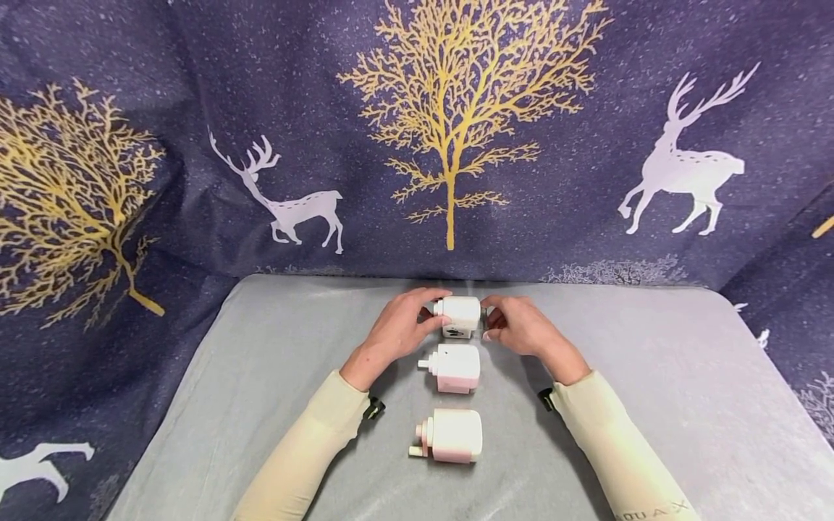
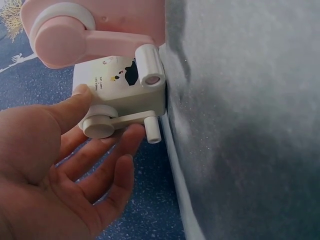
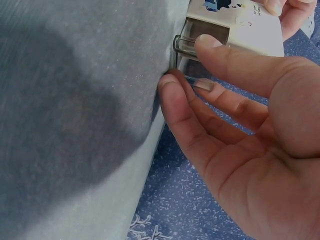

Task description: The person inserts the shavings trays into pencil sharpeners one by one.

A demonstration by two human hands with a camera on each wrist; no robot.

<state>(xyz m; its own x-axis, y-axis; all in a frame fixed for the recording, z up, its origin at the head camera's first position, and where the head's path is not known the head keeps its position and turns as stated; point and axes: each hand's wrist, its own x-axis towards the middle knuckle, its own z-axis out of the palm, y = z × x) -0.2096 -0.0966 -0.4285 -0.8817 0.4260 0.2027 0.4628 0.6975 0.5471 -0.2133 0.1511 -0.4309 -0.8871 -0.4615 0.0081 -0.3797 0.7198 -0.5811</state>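
A white crank pencil sharpener (image 1: 460, 311) with a cartoon print stands farthest back in a row on the grey table. My left hand (image 1: 402, 325) holds it at its crank end, the thumb on the printed side and the fingers round the far side. At the opposite end my right hand (image 1: 523, 325) pinches the clear shavings drawer (image 3: 192, 67) between thumb and fingers. The drawer sticks partly out of the body. In the left wrist view the white crank (image 2: 132, 119) shows below the thumb.
Two pink-and-white crank sharpeners stand nearer me: the middle one (image 1: 458, 369) just in front of the white one, the other sharpener (image 1: 457, 435) closer still. Behind the grey tabletop (image 1: 274, 362) hangs a dark blue cloth (image 1: 391, 239) with deer and trees.
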